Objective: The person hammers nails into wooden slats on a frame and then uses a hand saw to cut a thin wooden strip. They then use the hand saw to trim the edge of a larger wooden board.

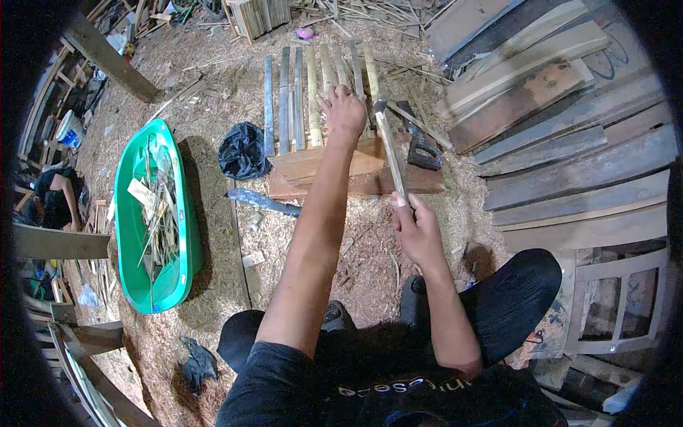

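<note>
My left hand [344,112] reaches forward and presses down on a row of several bamboo slats [311,92] laid side by side over a wooden block [313,167]. My right hand [416,231] grips the wooden handle of a hammer [388,146], whose metal head hovers just right of my left hand, above the slats. A saw with a dark handle [421,146] lies on the block's right end. A machete [263,201] rests on the sawdust floor in front of the block.
A green tub [131,213] holding bamboo offcuts stands at left. A black plastic bag [243,151] lies beside the slats. Stacked wooden planks [562,121] fill the right side. Another person [57,199] crouches at the far left. Sawdust covers the ground.
</note>
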